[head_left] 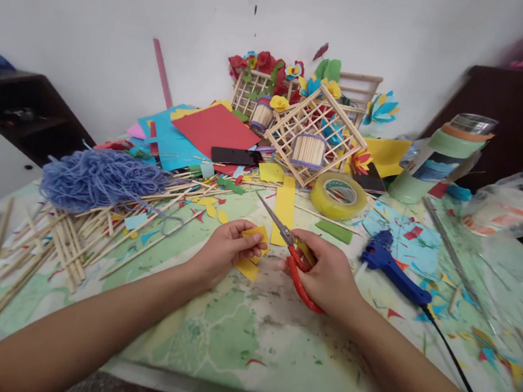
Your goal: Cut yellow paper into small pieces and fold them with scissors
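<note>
My left hand (222, 254) pinches a piece of yellow paper (248, 269) between thumb and fingers. My right hand (328, 277) grips red-handled scissors (302, 275), whose steel blades (274, 219) point up and to the left, just beside the paper. A long yellow paper strip (283, 210) lies on the table beyond the blades. To the right of my right hand rests a blue hot glue gun (391, 268), its black cord trailing toward the table's near right corner.
Loose wooden sticks (58, 240) and blue yarn (99, 181) cover the left side of the map-printed table top (242, 341). Behind stand a yellow tape roll (338, 195), stick lattice baskets (315, 135), coloured paper sheets (215, 129) and a wrapped bottle (440, 158).
</note>
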{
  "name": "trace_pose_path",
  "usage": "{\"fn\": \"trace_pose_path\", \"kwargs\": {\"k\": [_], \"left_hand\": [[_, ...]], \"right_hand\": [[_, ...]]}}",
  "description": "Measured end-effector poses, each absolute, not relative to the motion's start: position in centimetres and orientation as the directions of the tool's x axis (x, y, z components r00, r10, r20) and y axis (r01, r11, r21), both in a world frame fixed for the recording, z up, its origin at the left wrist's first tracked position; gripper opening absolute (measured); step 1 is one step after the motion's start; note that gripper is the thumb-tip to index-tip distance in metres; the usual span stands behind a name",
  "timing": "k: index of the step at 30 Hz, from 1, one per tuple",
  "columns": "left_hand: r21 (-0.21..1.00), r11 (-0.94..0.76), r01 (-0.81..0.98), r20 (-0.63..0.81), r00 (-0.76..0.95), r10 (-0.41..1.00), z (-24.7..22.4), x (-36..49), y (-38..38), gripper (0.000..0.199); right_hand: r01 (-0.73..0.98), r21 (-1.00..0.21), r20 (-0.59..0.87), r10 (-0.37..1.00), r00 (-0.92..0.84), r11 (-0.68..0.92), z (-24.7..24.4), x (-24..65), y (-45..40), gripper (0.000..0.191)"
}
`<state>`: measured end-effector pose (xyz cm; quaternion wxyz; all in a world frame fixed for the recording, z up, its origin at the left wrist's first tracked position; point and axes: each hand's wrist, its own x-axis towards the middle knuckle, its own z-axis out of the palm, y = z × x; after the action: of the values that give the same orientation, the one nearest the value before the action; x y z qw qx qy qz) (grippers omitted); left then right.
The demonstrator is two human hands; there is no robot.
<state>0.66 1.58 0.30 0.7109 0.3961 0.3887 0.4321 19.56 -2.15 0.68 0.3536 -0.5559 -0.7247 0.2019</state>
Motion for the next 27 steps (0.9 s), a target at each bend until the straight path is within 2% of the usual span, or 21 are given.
{"fn": "trace_pose_path", "kwargs": {"k": [4,8,19,27], "left_hand": [[0.869,0.344,-0.356,-0.263,0.256,0.930,0.7,0.1,2.0,0.026],[0.885,0.301,-0.355,-0.225,0.239,0.944,0.6,-0.3,2.2,0.022],[0.899,0.299,-0.319,-0.211,0.284,0.936,0.4,-0.2,2.1,0.016],[0.876,0.335,-0.348,-0.238,0.294,0.926,0.6,-0.2,2.2,0.012]], "right_hand": [[0.858,-0.396,0.257,0.937,-0.239,0.327,1.9,20.1,-2.1,0.044],[0.907,-0.264,0.195,0.939,-0.282,0.327,2.2,19.8,-2.3,0.046],[0.903,-0.238,0.149,0.932,-0.330,0.358,2.0,19.6,-2.4,0.057],[0.895,-0.241,0.157,0.925,-0.347,0.377,2.0,19.7,-2.4,0.055]]}}
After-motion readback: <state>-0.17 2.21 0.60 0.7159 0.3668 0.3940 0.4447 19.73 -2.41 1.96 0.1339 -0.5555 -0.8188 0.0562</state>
